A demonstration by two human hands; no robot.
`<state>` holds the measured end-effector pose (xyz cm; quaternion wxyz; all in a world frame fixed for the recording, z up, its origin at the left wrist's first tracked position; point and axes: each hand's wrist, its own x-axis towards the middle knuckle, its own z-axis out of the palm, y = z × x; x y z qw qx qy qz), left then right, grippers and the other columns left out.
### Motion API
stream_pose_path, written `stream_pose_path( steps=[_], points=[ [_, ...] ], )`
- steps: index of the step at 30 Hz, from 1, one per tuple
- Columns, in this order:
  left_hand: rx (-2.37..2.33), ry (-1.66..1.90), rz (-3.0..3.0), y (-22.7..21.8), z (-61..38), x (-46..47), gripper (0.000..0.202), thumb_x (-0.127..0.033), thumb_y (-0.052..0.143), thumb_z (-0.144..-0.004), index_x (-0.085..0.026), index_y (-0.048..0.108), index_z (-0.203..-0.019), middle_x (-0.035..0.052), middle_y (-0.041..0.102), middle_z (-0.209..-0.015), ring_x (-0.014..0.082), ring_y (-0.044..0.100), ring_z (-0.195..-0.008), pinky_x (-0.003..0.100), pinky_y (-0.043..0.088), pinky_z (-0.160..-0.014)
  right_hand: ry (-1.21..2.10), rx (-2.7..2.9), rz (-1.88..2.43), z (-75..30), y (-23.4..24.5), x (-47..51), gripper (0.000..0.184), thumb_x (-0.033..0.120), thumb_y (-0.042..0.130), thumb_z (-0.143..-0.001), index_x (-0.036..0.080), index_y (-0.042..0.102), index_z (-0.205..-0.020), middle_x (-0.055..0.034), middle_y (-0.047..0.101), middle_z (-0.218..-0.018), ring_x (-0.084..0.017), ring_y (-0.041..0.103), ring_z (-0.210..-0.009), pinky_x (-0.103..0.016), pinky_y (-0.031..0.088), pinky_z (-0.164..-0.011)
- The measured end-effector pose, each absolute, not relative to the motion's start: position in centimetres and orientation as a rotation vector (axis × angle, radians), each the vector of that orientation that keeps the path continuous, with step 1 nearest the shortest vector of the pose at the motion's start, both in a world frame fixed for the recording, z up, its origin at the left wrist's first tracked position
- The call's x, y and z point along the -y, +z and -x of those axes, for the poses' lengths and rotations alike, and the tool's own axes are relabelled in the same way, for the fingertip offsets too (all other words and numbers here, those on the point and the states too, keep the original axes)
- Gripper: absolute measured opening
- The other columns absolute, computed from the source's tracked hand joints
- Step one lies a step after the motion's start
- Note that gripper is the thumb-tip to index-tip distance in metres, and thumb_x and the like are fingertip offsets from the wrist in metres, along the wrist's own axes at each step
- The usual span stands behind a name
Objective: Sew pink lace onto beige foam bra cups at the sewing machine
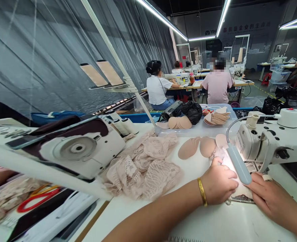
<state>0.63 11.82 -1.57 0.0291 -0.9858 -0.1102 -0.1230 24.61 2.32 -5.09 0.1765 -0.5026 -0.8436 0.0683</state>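
Note:
Under the sewing machine's [250, 139] head lies a pale piece of fabric [241, 192], brightly lit by a grey lamp [239, 164] on a bendable neck. My left hand [220, 181], with a gold bracelet [202, 191] at the wrist, is closed on the fabric's left side, fingers curled. From the right, my right hand [270, 193] reaches in with its fingers stretched out against the fabric's right edge. The lamp hides part of the fabric and the area near the needle. Beyond my left hand lie beige oval pads [188, 148], several of them overlapping.
Crumpled beige lace [143, 168] covers the tabletop left of my hands. A clear plastic tray [226, 129] holds stacked pads [217, 117] behind the machine. A tipped machine head [75, 148], a thread stand [120, 88] and red-handled scissors [39, 200] are left. Co-workers sit farther back.

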Motion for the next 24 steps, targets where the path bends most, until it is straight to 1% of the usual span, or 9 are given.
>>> stream_pose_path(
  steps=[5, 10, 13, 16, 18, 20, 21, 22, 24],
  points=[
    [0.334, -0.336, 3.077, -1.4, -0.9, -13.5, 0.014, -0.023, 0.058, -0.094, -0.021, 0.068, -0.084, 0.0019, 0.073, -0.102, 0.0213, 0.061, -0.089, 0.047, 0.031, -0.097, 0.125, 2.368, 1.482, -24.3, -5.5, -2.8, 0.030, 0.014, 0.038, -0.100, 0.030, 0.062, -0.110, -0.0031, 0.067, -0.096, -0.022, 0.064, -0.077, -0.033, 0.049, -0.062],
    [0.356, -0.311, 3.082, -1.6, -1.4, -14.9, 0.018, -0.023, 0.055, -0.097, -0.022, 0.071, -0.089, 0.0047, 0.074, -0.105, 0.0224, 0.062, -0.093, 0.046, 0.032, -0.097, 0.057, 2.344, 1.488, -24.5, -6.0, -3.3, 0.033, 0.014, 0.039, -0.099, 0.031, 0.065, -0.111, -0.0033, 0.071, -0.095, -0.022, 0.063, -0.064, -0.033, 0.048, -0.055],
    [0.376, -0.333, 3.053, -1.5, -1.5, -15.8, 0.016, -0.023, 0.058, -0.095, -0.021, 0.071, -0.085, 0.0045, 0.074, -0.098, 0.0214, 0.061, -0.088, 0.044, 0.035, -0.094, 0.021, 2.348, 1.458, -24.6, -6.3, -3.5, 0.037, 0.013, 0.039, -0.098, 0.030, 0.064, -0.119, -0.0039, 0.073, -0.100, -0.020, 0.063, -0.061, -0.033, 0.049, -0.054],
    [0.466, -0.421, 3.008, -0.6, -1.5, -16.8, 0.016, -0.023, 0.060, -0.091, -0.021, 0.070, -0.079, 0.0035, 0.072, -0.091, 0.0214, 0.060, -0.086, 0.043, 0.037, -0.091, -0.001, 2.369, 1.452, -24.8, -6.6, -3.7, 0.032, 0.015, 0.039, -0.099, 0.028, 0.063, -0.115, -0.0043, 0.073, -0.105, -0.020, 0.065, -0.064, -0.032, 0.049, -0.054],
    [0.622, -0.524, 2.935, 0.3, -1.5, -17.7, 0.018, -0.018, 0.055, -0.092, -0.020, 0.072, -0.088, 0.0071, 0.071, -0.103, 0.0245, 0.060, -0.095, 0.043, 0.038, -0.092, -0.024, 2.384, 1.473, -24.9, -6.9, -3.7, 0.030, 0.016, 0.037, -0.101, 0.027, 0.062, -0.111, -0.0039, 0.072, -0.101, -0.020, 0.064, -0.064, -0.033, 0.049, -0.055],
    [0.868, -0.611, 2.844, 1.0, -1.8, -18.8, 0.023, -0.014, 0.051, -0.093, -0.020, 0.071, -0.104, 0.0117, 0.066, -0.124, 0.0288, 0.057, -0.111, 0.045, 0.038, -0.094, -0.048, 2.394, 1.496, -24.8, -6.9, -3.6, 0.031, 0.016, 0.034, -0.102, 0.027, 0.061, -0.113, -0.0035, 0.071, -0.097, -0.020, 0.062, -0.062, -0.034, 0.048, -0.055],
    [0.978, -0.623, 2.816, 1.3, -2.0, -19.4, 0.024, -0.013, 0.054, -0.091, -0.020, 0.071, -0.108, 0.0127, 0.063, -0.131, 0.0305, 0.055, -0.117, 0.046, 0.038, -0.095, -0.052, 2.394, 1.502, -24.8, -6.9, -3.6, 0.032, 0.016, 0.033, -0.103, 0.027, 0.060, -0.115, -0.0036, 0.071, -0.097, -0.020, 0.061, -0.060, -0.034, 0.047, -0.055],
    [1.061, -0.609, 2.809, 1.4, -2.3, -20.1, 0.023, -0.014, 0.058, -0.089, -0.020, 0.071, -0.107, 0.0126, 0.063, -0.132, 0.0317, 0.054, -0.120, 0.047, 0.038, -0.094, -0.050, 2.387, 1.501, -24.7, -6.8, -3.5, 0.032, 0.016, 0.033, -0.103, 0.027, 0.060, -0.117, -0.0039, 0.071, -0.098, -0.019, 0.061, -0.059, -0.034, 0.046, -0.055],
    [1.129, -0.539, 2.848, 1.3, -3.0, -21.3, 0.010, -0.017, 0.067, -0.082, -0.019, 0.072, -0.091, 0.0108, 0.070, -0.114, 0.0322, 0.058, -0.112, 0.046, 0.040, -0.090, -0.035, 2.365, 1.484, -24.4, -6.6, -3.4, 0.032, 0.015, 0.031, -0.104, 0.027, 0.058, -0.118, -0.0037, 0.070, -0.097, -0.019, 0.060, -0.059, -0.035, 0.045, -0.056]
  ],
)
